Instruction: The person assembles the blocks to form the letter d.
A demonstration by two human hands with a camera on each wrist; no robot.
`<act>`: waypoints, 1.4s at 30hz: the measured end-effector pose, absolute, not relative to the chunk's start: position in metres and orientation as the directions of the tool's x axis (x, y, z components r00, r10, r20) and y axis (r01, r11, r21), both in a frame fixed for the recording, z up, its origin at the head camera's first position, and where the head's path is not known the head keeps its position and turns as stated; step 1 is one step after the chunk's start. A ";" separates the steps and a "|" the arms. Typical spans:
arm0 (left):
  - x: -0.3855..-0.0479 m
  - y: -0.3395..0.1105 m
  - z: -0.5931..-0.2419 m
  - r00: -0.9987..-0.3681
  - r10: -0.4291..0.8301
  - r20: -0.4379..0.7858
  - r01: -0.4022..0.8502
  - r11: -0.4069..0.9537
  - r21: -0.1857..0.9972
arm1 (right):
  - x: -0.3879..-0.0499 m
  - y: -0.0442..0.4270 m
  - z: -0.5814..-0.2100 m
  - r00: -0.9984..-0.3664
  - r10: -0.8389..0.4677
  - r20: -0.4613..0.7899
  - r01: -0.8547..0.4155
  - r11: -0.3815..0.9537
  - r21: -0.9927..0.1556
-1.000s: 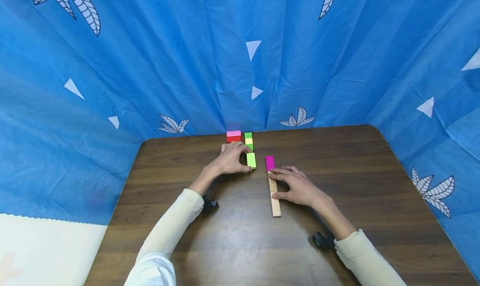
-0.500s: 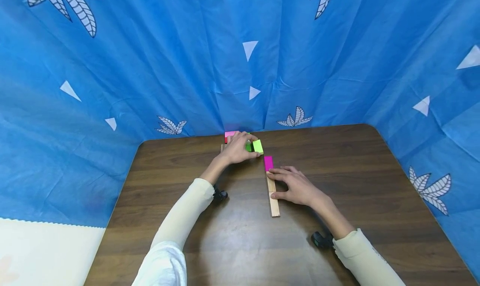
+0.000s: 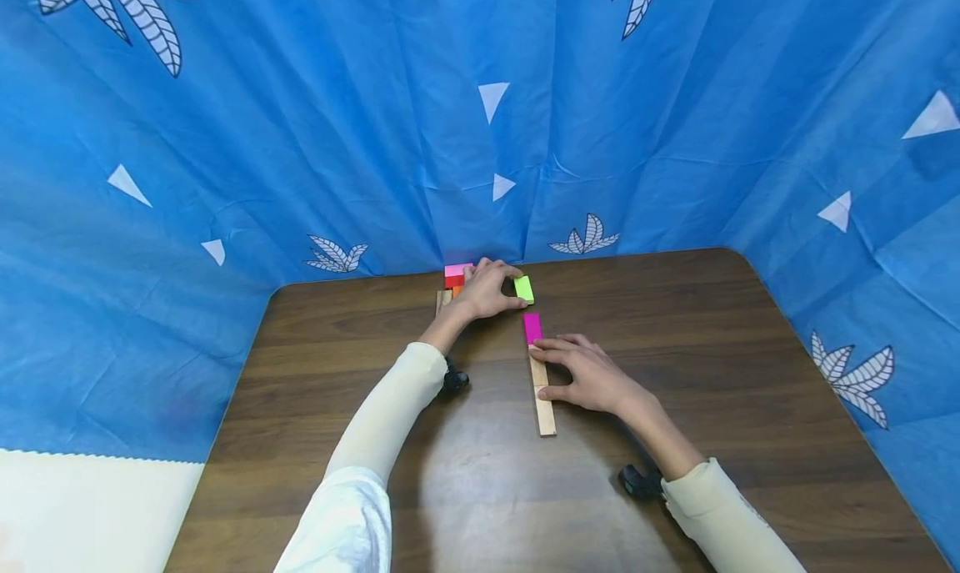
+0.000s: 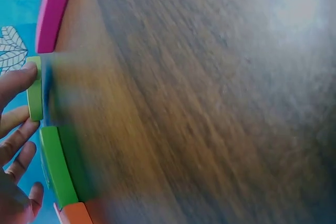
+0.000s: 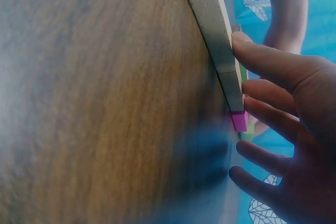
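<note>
My left hand [image 3: 486, 294] pinches a lime green block [image 3: 523, 289] between thumb and fingers, beyond the far end of a row. In the left wrist view, that lime block [image 4: 34, 95] stands between a magenta block [image 4: 54, 17] and a darker green block [image 4: 60, 166]. The row on the table is a magenta block [image 3: 532, 329] and, nearer me, light wooden blocks [image 3: 546, 414]. My right hand [image 3: 592, 377] rests its thumb and fingertips on the wooden part. In the right wrist view its fingers are spread along one side of the wooden blocks [image 5: 215, 30].
Behind and left of my left hand are a pink block [image 3: 457, 270], a red block [image 3: 454, 281], an orange block [image 3: 457, 291] and a wooden one [image 3: 443, 300]. A blue curtain [image 3: 375, 139] hangs along the far edge of the brown table [image 3: 322, 389].
My left hand has carried the lime block away from me and to the right, past the magenta end. The right hand stays at the wooden blocks. The head view has shifted slightly.
</note>
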State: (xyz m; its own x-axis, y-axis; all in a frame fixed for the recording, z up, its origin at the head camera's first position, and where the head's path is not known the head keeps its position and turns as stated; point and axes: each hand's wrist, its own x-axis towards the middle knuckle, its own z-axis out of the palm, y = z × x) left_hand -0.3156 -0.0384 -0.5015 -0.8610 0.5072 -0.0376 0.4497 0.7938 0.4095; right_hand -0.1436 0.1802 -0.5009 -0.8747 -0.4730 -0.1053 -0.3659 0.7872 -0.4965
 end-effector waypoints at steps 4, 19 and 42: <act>-0.317 -0.036 -0.504 -0.858 0.512 -0.038 0.466 0.809 0.359 | -0.142 0.178 -0.498 -0.873 -0.475 -0.108 -0.364 0.784 -0.503; -0.320 -0.038 -0.501 -0.856 0.514 -0.049 0.461 0.803 0.377 | -0.142 0.177 -0.498 -0.876 -0.468 -0.118 -0.353 0.788 -0.505; -0.312 -0.032 -0.502 -0.836 0.546 -0.063 0.497 0.799 0.338 | -0.144 0.181 -0.502 -0.881 -0.459 -0.114 -0.344 0.786 -0.513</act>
State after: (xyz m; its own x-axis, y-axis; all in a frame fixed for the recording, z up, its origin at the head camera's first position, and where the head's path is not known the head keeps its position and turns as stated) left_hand -0.3121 -0.0320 -0.5020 -0.8356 0.5458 -0.0627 0.4967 0.7993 0.3383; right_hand -0.1436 0.1810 -0.5021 -0.8810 -0.4593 -0.1136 -0.3437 0.7863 -0.5134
